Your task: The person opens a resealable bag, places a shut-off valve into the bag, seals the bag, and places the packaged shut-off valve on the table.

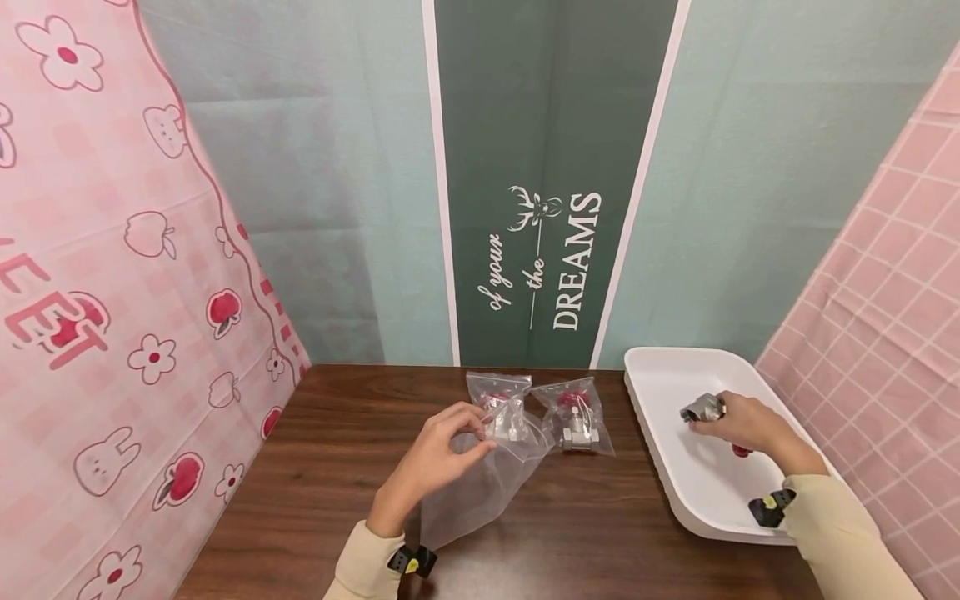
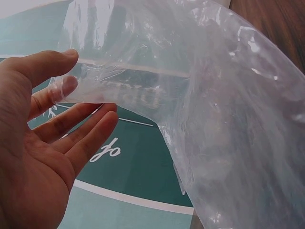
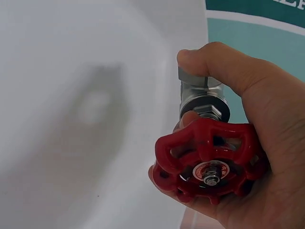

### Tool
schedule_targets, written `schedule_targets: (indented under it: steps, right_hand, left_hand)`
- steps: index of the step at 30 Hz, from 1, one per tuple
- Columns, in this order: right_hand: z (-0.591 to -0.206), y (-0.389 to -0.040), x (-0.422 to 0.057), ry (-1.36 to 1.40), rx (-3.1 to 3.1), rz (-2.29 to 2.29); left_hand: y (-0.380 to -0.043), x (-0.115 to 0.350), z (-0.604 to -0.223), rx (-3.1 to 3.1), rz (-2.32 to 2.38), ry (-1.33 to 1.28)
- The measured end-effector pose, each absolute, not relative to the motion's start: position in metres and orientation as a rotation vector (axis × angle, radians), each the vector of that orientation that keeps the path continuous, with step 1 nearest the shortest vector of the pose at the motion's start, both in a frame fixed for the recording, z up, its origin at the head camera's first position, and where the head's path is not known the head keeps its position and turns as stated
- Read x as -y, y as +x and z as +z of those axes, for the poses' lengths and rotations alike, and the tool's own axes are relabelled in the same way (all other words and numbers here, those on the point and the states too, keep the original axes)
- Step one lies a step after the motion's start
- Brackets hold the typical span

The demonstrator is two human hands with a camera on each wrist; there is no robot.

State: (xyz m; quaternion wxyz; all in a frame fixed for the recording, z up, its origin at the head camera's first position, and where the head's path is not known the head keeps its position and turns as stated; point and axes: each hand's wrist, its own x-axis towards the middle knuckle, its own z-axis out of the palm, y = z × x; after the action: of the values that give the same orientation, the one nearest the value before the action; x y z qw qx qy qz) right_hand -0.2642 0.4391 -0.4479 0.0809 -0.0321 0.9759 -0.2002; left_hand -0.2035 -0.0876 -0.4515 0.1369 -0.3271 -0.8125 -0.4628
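My left hand point(image 1: 438, 454) holds a clear plastic bag point(image 1: 476, 496) by its edge, with thumb and index finger at the plastic. In the left wrist view, the bag point(image 2: 238, 124) spreads out to the right and looks limp, and the other fingers reach out below its edge. Over the white tray point(image 1: 651, 446), my right hand point(image 1: 753, 427) grips a metal valve point(image 1: 703, 408). Its red handwheel point(image 3: 209, 162) faces the right wrist camera, and the thumb lies across the metal body. The palm and fingers hide part of the valve.
Two bagged valves lie at the back of the brown wooden table point(image 1: 360, 417): one bagged valve point(image 1: 580, 429) in plain sight, another bagged valve point(image 1: 498, 404) partly behind the left hand and loose bag. Fabric walls point(image 1: 360, 208) stand behind and at both sides.
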Motion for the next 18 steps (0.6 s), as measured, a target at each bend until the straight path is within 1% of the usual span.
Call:
schedule_targets:
  steps: [18]
  right_hand:
    - [-0.426,-0.258,-0.414,-0.209,-3.014,-0.514]
  left_hand:
    - [-0.204,0.085,-0.451,2.342,-1.342,-0.971]
